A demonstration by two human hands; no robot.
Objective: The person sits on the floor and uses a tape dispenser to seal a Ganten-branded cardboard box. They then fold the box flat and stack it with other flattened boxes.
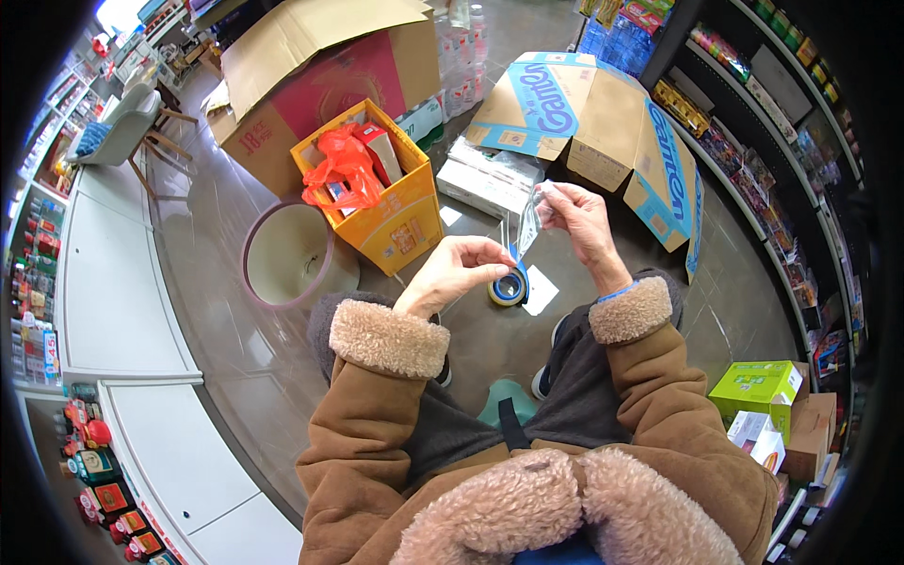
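Observation:
A crumpled strip of clear plastic (527,224) stretches between my two hands above the floor. My right hand (580,220) pinches its upper end between thumb and fingertips. At the lower end, the thumb and forefinger of my left hand (462,270) close on the strip. Just below those fingertips is a roll of tape (499,296) with a blue core; whether it touches my left hand or the strip, I cannot tell. A white paper square (542,290) lies on the floor beside the roll. Past my hands sits a white box wrapped in clear plastic (484,176).
A yellow carton (392,222) holds a red plastic bag (346,169) and boxes. Left of it stands a round bin (286,258), with a large cardboard box (282,141) behind. Opened blue-printed cardboard (600,134) leans ahead right. Stocked shelves (766,205) and a green box (752,388) flank my right.

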